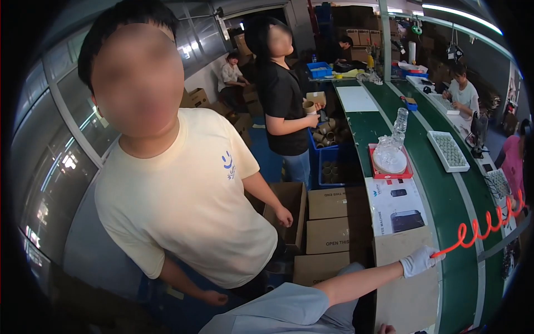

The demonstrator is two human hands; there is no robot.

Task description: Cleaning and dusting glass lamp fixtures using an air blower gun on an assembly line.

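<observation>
your gloved hand [420, 260] reaches out to the near edge of the long green bench [461, 278] and pinches the end of a red coiled cord [484, 225]; the fingers are closed on it, and the coil stretches away toward the right edge of the bench. which of your hands this is, the picture does not settle; it reads as the left. your other hand [385, 329] barely shows at the bottom edge, and you cannot tell whether it is spread or closed.

as a judgement, the work looks only begun: the cord is gripped, nothing else near it is touched yet.

a flat brown cardboard sheet [406, 289] lies under your wrist at the bench's left edge. beyond it sits a white printed box [396, 203] with dark product pictures, then a red tray [390, 167] holding clear glass pieces. a white tray [448, 150] of small grey parts lies further along. plain brown cartons [328, 234] are stacked on the floor beside the bench.
</observation>
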